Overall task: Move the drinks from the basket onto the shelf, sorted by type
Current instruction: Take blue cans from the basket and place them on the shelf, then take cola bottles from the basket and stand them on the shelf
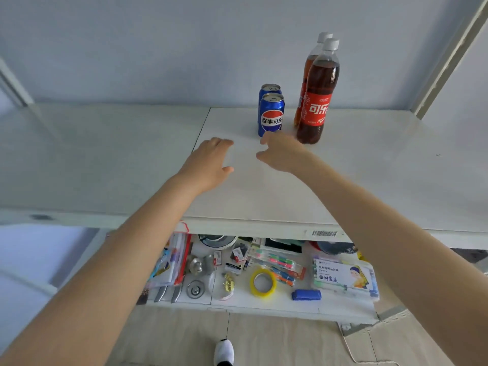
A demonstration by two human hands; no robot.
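Two blue cola cans stand one behind the other on the white shelf (369,165); the front can (271,113) hides most of the rear can (270,89). To their right stand two cola bottles with red labels and white caps, the front bottle (318,101) partly covering the rear bottle (309,67). My left hand (211,162) hovers over the shelf, fingers apart and empty. My right hand (282,151) is just in front of the front can, fingers apart, holding nothing. The basket is out of view.
A lower shelf (264,303) holds clutter: a yellow tape roll (263,283), a blue eraser (306,295), marker packs, a white box (343,278), metal parts. A shelf upright (449,56) rises at the right. A white shoe (224,352) stands on the wood floor.
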